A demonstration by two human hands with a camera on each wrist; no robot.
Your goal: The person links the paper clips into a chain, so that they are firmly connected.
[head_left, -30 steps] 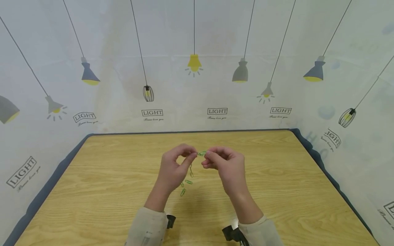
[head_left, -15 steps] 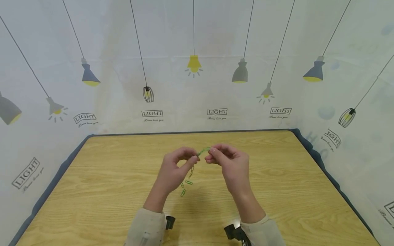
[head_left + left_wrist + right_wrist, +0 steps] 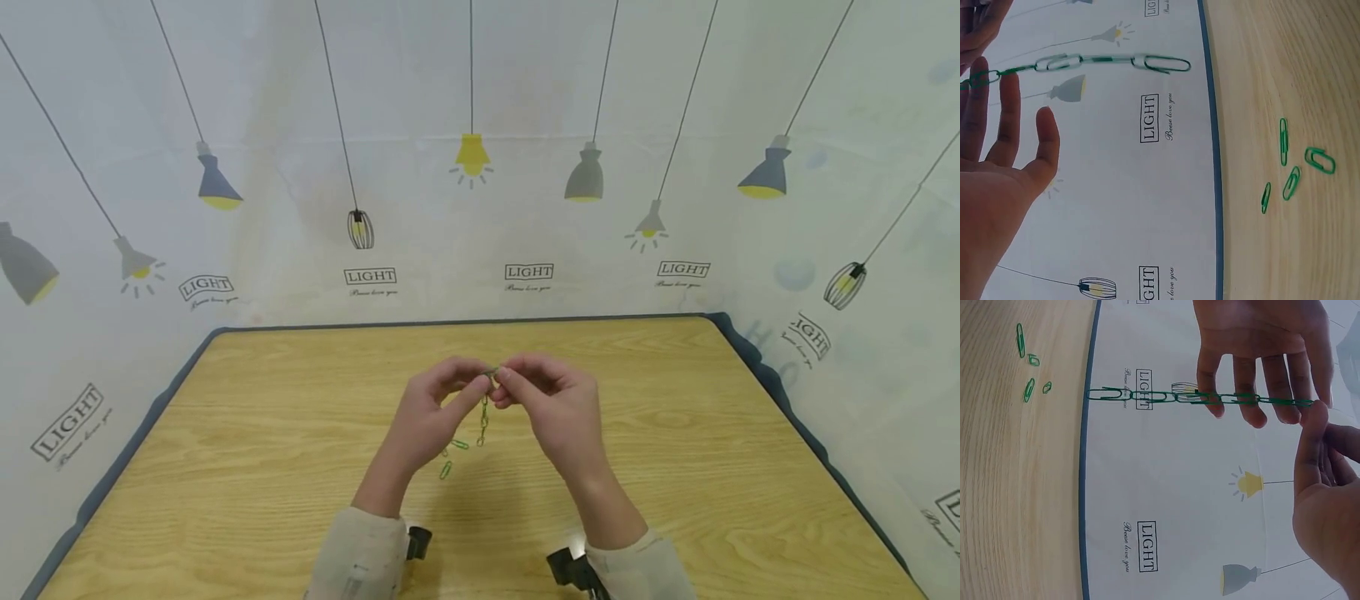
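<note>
A chain of linked green paper clips [image 3: 483, 421] hangs below the two hands, several links long in the right wrist view [image 3: 1160, 397]. Its upper end is pinched between thumb and fingers of the left hand [image 3: 427, 417]. Right beside it, the right hand [image 3: 566, 417] pinches at the same upper end, the fingertips of both hands nearly touching. In the left wrist view the chain [image 3: 1107, 59] runs past the left hand's [image 3: 1004, 187] spread outer fingers. The clip between the fingertips is mostly hidden.
Several loose green paper clips [image 3: 1284, 142] lie on the wooden table [image 3: 300, 467], below and a little left of the hands in the head view. A cloth wall [image 3: 420, 108] printed with lamps stands behind the table and at both sides.
The hands have come closer together, the right one moving left and slightly down from half a second ago. The chain now hangs further right and more of it shows below the fingers.
</note>
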